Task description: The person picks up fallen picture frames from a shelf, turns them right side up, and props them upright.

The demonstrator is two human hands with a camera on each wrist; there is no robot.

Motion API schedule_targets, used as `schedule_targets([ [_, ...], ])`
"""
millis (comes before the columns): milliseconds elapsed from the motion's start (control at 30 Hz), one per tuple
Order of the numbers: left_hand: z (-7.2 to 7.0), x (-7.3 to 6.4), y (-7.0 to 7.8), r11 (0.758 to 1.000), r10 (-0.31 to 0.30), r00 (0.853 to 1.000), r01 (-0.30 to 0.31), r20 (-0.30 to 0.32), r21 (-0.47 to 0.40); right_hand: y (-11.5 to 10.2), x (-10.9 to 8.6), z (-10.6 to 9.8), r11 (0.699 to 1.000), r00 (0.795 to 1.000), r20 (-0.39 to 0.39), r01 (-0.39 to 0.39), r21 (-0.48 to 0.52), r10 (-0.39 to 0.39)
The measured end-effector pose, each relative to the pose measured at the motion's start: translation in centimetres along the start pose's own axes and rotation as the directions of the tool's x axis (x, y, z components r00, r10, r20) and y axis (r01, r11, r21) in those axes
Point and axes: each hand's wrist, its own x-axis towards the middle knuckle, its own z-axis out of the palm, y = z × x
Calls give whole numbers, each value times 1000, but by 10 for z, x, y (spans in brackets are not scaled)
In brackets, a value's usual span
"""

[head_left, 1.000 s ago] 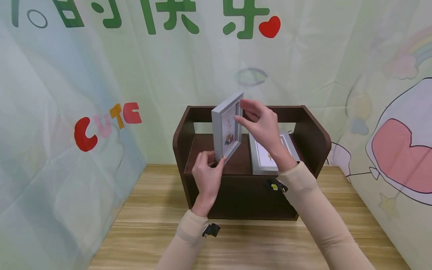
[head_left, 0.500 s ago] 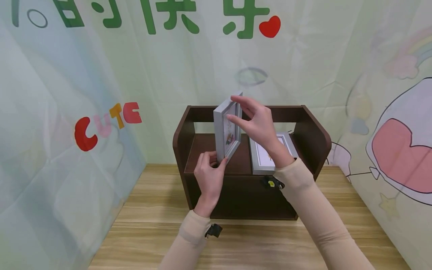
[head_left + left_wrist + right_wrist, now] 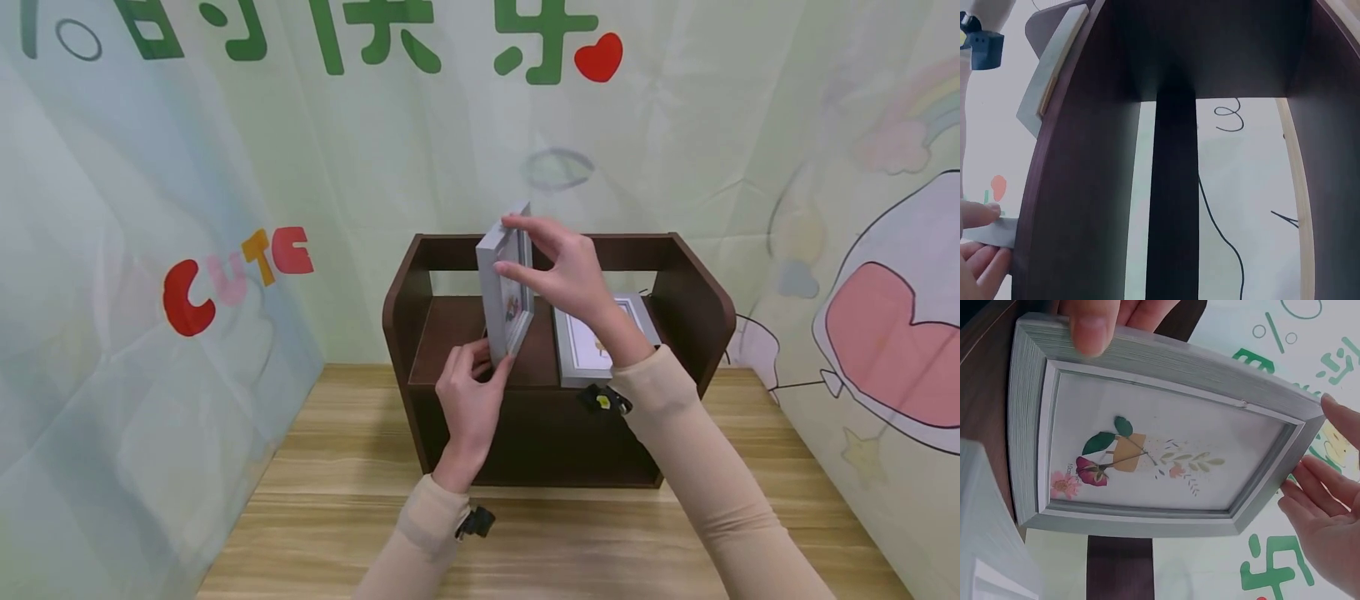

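Observation:
A grey picture frame [image 3: 492, 292] stands upright, turned nearly edge-on, on the top shelf of a dark brown rack [image 3: 562, 433]. At its lower near edge my left hand [image 3: 471, 400] grips it, thumb on the picture side and fingers behind. Higher up, my right hand [image 3: 572, 275] holds the top corner between thumb and fingertips. Pressed flowers, a rose among them, show behind the frame's glass [image 3: 1154, 444] in the right wrist view. The left wrist view catches only a strip of the frame [image 3: 997, 232] in the left fingers, beside the shelf board.
Another grey picture frame [image 3: 588, 350] lies face up on the shelf's right half, partly behind the right forearm. Side panels [image 3: 701, 308] rise at both ends of the rack. It stands on a wood-grain table [image 3: 345, 467] before a printed cloth backdrop [image 3: 360, 167].
The upright frame has turned further edge-on, its lower part shifting slightly right along with my left hand. My right hand has slid left over the top, its thumb reaching the near side.

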Motion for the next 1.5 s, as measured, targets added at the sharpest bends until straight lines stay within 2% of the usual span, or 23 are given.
schedule_targets([
  [100, -1, -2, 3, 1000, 1, 1000, 0, 26, -28, -11, -1, -2, 1000, 1000, 10, 13, 7, -13],
  [233, -2, -3, 5, 998, 12, 998, -9, 56, -60, -12, -2, -4, 1000, 1000, 18, 14, 19, -14],
  [467, -4, -4, 9, 995, 18, 995, -9, 97, -96, -9, 0, -6, 998, 999, 36, 18, 54, -20],
  [867, -2, -4, 14, 996, 16, 990, -4, 141, -85, 1, 0, -10, 993, 998, 42, 36, 115, -41],
  [1033, -3, -3, 13, 996, 32, 995, -24, 96, -85, 5, 1, -10, 990, 998, 44, 28, 139, -34],
  [1200, -3, 0, 7, 995, 71, 997, -72, -18, -66, 5, 0, -10, 990, 999, 39, 26, 136, -31],
  [1267, -4, 2, 5, 995, 76, 996, -79, -46, -59, 5, 0, -11, 991, 999, 39, 23, 134, -28],
  [1500, -1, 3, -1, 998, 33, 999, -35, -30, -46, 6, 0, -11, 990, 999, 37, 24, 141, -30],
])
